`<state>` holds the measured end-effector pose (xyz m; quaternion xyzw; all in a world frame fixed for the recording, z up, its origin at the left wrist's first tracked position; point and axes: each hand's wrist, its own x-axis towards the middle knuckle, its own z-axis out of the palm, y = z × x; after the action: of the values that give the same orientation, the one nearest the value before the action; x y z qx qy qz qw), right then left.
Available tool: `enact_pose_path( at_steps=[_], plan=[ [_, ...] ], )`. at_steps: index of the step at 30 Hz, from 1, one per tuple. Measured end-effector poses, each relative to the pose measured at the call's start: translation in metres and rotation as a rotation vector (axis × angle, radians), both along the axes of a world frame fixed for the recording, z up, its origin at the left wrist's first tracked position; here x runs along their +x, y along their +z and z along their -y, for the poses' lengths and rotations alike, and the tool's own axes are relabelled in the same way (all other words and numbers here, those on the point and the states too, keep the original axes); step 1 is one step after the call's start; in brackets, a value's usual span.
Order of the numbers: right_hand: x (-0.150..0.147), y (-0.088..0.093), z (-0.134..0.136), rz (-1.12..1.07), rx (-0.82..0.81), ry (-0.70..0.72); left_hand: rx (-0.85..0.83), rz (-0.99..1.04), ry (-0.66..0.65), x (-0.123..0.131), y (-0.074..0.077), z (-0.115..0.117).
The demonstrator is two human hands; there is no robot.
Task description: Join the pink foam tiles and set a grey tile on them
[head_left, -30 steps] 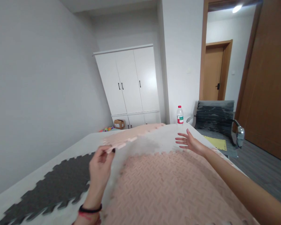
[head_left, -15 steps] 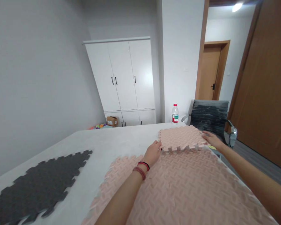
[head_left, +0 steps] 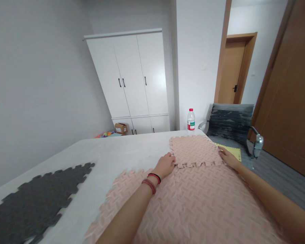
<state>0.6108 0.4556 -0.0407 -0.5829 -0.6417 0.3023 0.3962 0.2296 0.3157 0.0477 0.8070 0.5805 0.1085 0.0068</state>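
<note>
Small pink foam tile [head_left: 195,151] lies flat near the far right corner of the table [head_left: 122,152], its toothed near edge meeting the far edge of the large pink mat [head_left: 193,206] that covers the near right part of the tabletop. Left hand [head_left: 165,165] rests at the tile's near left corner, fingers loosely bent and touching the tile's edge, not closed around anything; two bands, one black and one red, sit on that wrist. Right hand [head_left: 227,158] lies at the tile's right edge, close to the table's right edge, fingers extended and flat against the foam, nothing gripped. Both forearms stretch across the large pink mat. Dark grey mat [head_left: 38,200] of joined tiles lies flat along the left edge, well apart from the pink pieces, bare tabletop between. White plastic bottle [head_left: 190,119] with red cap stands beyond the far edge. Grey office chair [head_left: 231,123] stands off the far right corner, a yellow sheet [head_left: 232,152] on its seat. White wardrobe [head_left: 132,76] against the far wall; small cardboard box [head_left: 121,128] at its foot.
</note>
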Motion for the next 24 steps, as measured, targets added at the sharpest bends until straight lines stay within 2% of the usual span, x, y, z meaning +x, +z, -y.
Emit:
enact_pose_path(
  at_steps=[10, 16, 20, 24],
  plan=[
    [0.003, -0.005, -0.001, 0.010, -0.015, -0.013, 0.020, -0.076, -0.045, 0.003, 0.003, -0.002],
    [0.004, -0.006, -0.004, 0.032, -0.001, -0.053, 0.052, -0.148, -0.013, 0.010, 0.003, 0.001],
    [0.005, -0.010, -0.009, 0.062, 0.010, -0.038, 0.080, -0.174, 0.001, 0.019, 0.009, -0.001],
    [0.006, -0.011, -0.012, 0.103, -0.001, -0.025, 0.097, -0.155, -0.127, 0.036, 0.011, 0.001]
  ],
)
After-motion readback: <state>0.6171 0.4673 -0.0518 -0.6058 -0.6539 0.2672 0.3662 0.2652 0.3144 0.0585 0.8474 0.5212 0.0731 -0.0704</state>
